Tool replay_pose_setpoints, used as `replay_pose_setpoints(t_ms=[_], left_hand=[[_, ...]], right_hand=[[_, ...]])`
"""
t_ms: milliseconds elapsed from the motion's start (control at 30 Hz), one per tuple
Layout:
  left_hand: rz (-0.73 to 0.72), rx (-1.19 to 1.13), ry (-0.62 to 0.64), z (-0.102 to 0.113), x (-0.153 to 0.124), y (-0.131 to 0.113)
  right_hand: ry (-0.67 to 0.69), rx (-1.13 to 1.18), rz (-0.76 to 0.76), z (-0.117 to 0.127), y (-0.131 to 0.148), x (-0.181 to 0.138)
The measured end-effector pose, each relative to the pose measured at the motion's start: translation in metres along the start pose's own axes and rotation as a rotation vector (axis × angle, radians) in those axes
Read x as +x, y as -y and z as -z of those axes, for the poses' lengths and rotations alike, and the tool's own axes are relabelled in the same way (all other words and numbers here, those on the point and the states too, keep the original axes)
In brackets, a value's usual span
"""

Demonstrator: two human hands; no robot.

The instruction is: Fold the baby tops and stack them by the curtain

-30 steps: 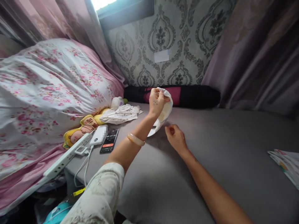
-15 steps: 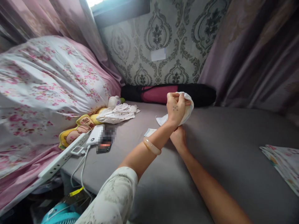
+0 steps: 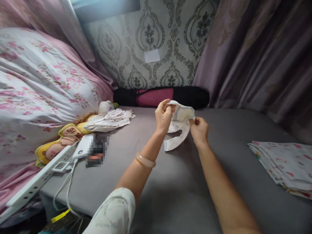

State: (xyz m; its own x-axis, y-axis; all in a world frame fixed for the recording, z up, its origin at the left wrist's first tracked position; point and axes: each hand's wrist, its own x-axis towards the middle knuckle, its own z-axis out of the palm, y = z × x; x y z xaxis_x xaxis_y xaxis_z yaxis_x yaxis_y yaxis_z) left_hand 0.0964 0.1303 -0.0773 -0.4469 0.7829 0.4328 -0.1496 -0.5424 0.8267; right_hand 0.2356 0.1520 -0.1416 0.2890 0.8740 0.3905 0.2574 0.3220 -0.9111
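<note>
Stretched between both hands above the grey bed is a small white cloth item with pale blue edging (image 3: 179,136); its exact kind I cannot make out. Part of it is yellowish inside, and a curved strip hangs from it with its end lower left. My left hand (image 3: 164,117), with a bangle (image 3: 145,161) on the forearm, pinches its upper left edge. At its right edge, my right hand (image 3: 200,131) grips the fabric between thumb and fingers. The bed's grey sheet (image 3: 156,188) lies below both arms.
A phone (image 3: 96,156), white power bank (image 3: 83,146) and power strip (image 3: 40,177) with cables lie at left, near a yellow plush toy (image 3: 50,149) and a spotted cloth (image 3: 109,120). Folded cloths (image 3: 285,165) lie right. A black and red long bag (image 3: 154,97) lines the wall.
My hands have moved apart, the right one coming out from behind the left wrist to the cloth's right edge. The cloth is now spread, its strip hanging. The view has shifted right.
</note>
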Motion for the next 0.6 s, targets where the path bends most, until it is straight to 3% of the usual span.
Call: replay_pose_setpoints(t_ms=[233, 367, 600], left_hand=[[0.012, 0.059, -0.01, 0.019, -0.013, 0.013], [-0.007, 0.134, -0.027, 0.025, -0.017, 0.024], [-0.027, 0.427, 0.003, 0.035, -0.026, 0.031]], right_hand=[[-0.087, 0.177, 0.025, 0.029, 0.012, 0.022], [-0.047, 0.207, 0.042, 0.044, 0.025, 0.025], [0.082, 0.06, 0.119, 0.073, 0.048, 0.023]])
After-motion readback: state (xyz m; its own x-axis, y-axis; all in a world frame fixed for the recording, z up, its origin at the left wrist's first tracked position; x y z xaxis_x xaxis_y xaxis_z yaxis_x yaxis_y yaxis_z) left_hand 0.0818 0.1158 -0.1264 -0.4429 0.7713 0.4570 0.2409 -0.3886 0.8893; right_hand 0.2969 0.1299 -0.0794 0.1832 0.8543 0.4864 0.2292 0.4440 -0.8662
